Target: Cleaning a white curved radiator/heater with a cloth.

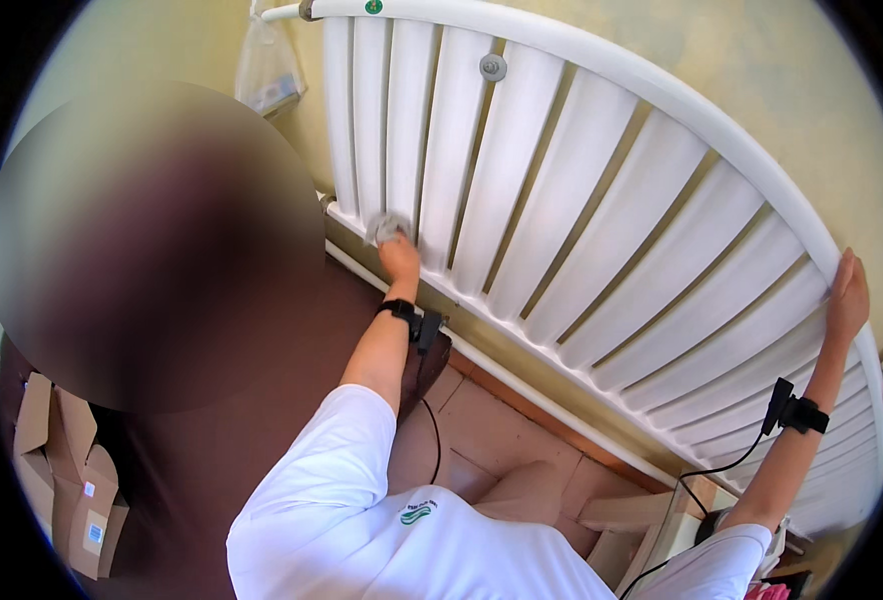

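A long white panel radiator (539, 187) with vertical columns runs along the wall in front of me. My left hand (399, 257) grips a crumpled, pale grey cloth (387, 225), pressed to the lower part of the columns near the radiator's left end. Motion blurs the cloth a little, and it covers some of my fingers. At the far right, my right hand (849, 296) rests on the radiator's rounded top rail with nothing visible in it. A round grey fitting (493, 67) sits on the upper part of the columns.
A clear plastic bag (269, 67) hangs from the pipe at upper left. Below the radiator runs a white pipe (546, 397). Dark brown furniture (261, 420) fills the left, with an opened cardboard box (74, 480) on it. A pale wooden frame (629, 517) stands lower right. Cables trail from both wrists.
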The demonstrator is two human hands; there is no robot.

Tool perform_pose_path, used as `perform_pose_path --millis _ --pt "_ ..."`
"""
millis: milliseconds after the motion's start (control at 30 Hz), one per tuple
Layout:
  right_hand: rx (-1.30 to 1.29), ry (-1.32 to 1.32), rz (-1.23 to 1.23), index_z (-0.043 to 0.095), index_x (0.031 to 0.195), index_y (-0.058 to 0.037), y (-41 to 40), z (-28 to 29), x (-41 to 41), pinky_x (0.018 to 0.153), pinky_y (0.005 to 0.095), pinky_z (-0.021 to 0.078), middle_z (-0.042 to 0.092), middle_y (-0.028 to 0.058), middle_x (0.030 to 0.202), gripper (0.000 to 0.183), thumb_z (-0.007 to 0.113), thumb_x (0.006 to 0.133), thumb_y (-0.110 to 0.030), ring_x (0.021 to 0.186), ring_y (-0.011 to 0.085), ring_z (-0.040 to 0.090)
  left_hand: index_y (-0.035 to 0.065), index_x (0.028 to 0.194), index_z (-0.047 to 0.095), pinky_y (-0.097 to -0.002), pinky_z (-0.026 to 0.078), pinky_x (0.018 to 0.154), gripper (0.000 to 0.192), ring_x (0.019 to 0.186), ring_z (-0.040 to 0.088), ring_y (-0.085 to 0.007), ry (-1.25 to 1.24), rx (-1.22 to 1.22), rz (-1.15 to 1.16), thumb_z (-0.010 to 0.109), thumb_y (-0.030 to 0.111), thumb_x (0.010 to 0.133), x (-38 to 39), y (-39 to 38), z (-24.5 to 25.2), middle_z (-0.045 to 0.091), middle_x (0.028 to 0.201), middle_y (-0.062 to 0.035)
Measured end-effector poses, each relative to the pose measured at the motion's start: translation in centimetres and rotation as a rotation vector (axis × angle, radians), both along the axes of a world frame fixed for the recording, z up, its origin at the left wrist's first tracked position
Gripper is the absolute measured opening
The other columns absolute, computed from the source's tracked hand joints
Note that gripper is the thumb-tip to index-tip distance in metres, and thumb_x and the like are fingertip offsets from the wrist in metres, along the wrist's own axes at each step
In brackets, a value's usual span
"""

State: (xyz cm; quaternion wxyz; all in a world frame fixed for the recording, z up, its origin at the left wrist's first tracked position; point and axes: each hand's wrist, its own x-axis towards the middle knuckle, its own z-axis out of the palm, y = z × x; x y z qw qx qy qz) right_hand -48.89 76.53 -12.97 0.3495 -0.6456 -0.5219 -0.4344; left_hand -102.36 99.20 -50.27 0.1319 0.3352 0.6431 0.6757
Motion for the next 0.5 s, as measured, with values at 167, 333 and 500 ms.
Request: perform_pose_path --millis 167,333,500 --pt "0.067 -0.11 -0.039 0.052 0.076 -0.0034 0.4 -0.1 -0.8 0.063 0.039 0.0413 0.053 0.0149 0.073 0.044 0.032 0.096 -0.038 0.069 0.033 0.051 -0.0074 0.077 0.063 -0.0425 0.047 0.063 0.03 0.073 0.062 -0.0368 -0.023 -0.027 0.2 0.048 0.016 0.089 -2.8 2.2 2.1 0.063 0.076 -0.0246" --pt "0.071 -0.142 -0.047 0.052 0.077 -0.0029 0.2 -0.4 -0.2 0.062 0.0393 0.041 0.052 0.0151 0.073 0.043 0.032 0.097 -0.035 0.069 0.0334 0.051 -0.0087 0.086 0.061 -0.0381 0.044 0.064 0.031 0.072 0.058 -0.0218 -0.18 0.515 0.117 0.047 0.019 0.091 -3.5 3.1 20.2 0.063 0.077 -0.0145" --pt "0.066 -0.07 -0.03 0.052 0.08 -0.0025 -0.1 -0.3 -0.2 0.063 0.0393 0.0416 0.053 0.0157 0.075 0.042 0.032 0.097 -0.035 0.07 0.033 0.052 -0.0063 0.101 0.055 -0.0362 0.042 0.079 0.029 0.09 0.055 -0.0255 -0.045 0.6 -0.114 0.049 0.019 0.089 -4.5 1.3 30.4 0.058 0.1 -0.0195"
